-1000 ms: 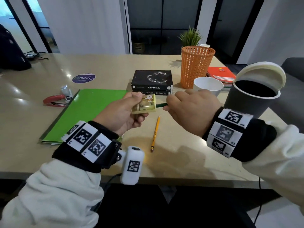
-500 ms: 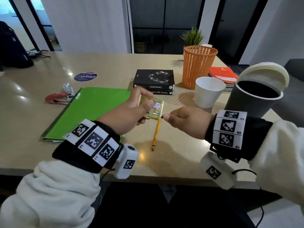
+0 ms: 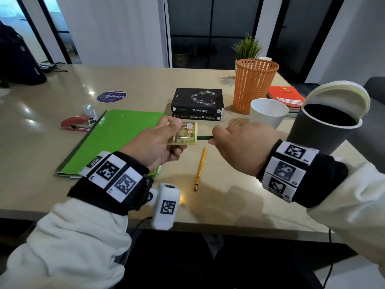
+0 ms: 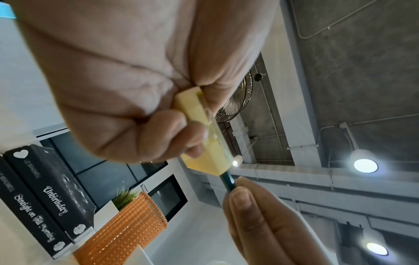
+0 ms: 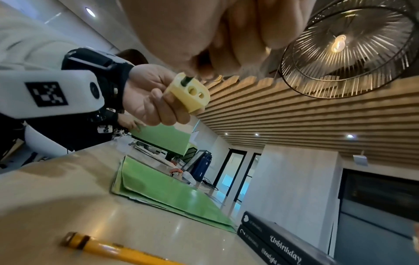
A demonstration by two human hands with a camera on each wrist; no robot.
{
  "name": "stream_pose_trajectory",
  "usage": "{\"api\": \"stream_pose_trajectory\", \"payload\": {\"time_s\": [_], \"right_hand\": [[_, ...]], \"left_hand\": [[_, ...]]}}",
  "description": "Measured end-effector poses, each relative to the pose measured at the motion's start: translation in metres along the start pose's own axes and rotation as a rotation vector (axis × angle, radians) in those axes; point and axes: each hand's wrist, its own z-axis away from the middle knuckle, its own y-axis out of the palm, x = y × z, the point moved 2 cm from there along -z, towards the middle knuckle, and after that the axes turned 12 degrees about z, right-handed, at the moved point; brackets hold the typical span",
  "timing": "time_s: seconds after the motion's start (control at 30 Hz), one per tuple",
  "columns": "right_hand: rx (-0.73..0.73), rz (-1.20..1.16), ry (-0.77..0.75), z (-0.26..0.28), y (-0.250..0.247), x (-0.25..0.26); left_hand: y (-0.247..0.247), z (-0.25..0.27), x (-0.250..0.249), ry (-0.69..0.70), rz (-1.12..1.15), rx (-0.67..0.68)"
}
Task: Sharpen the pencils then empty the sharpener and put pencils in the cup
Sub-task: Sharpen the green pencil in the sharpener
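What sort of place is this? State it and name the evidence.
Probably an office or shared workspace. A long table carries a green folder, a red stapler and stacked books; dark glass partition doors stand behind it, and a slatted ceiling with a pendant lamp hangs above.

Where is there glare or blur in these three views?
Head view: sharp, with light glints on the table. Left wrist view: bright flare from ceiling lights, left hand close and soft. Right wrist view: glowing lamp, blurred yellow pencil up close.
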Motion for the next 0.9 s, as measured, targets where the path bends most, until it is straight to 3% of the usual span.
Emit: {"api": "stream_pose_trajectory", "payload": {"time_s": [0.2,0.37,0.43,0.53,0.63,0.73,0.8,0.9], "right_hand": [[0.114,-0.059,0.021,0.003,0.001,0.001],[0.411,-0.450,0.109,0.001,0.003,0.003],[0.446,-0.550,0.130,0.000,-0.002,0.004],[0.354,-0.324,0.071,-0.003,-0.005,0.007],[0.120,-0.012,-0.011,-0.006,-0.008,0.009],[-0.048,0.096,-0.011,-0.004,-0.008,0.009],[-0.070,0.102,0.015,-0.005,-0.009,0.007],[0.011,0.038,0.009,-0.005,-0.014,0.009]], "left_hand": [[0.001,0.000,-0.002,0.060,-0.183,-0.005],[-0.001,0.003,-0.001,0.098,-0.351,0.042],[-0.004,0.003,-0.002,0.085,-0.346,0.049],[-0.007,-0.001,-0.002,0.054,-0.231,0.019],[-0.007,-0.002,-0.001,0.034,-0.017,-0.033],[-0.004,-0.001,0.001,0.032,0.093,-0.033],[-0.002,-0.001,0.001,0.026,0.130,-0.023],[0.002,-0.001,-0.001,0.032,0.112,-0.015]]}}
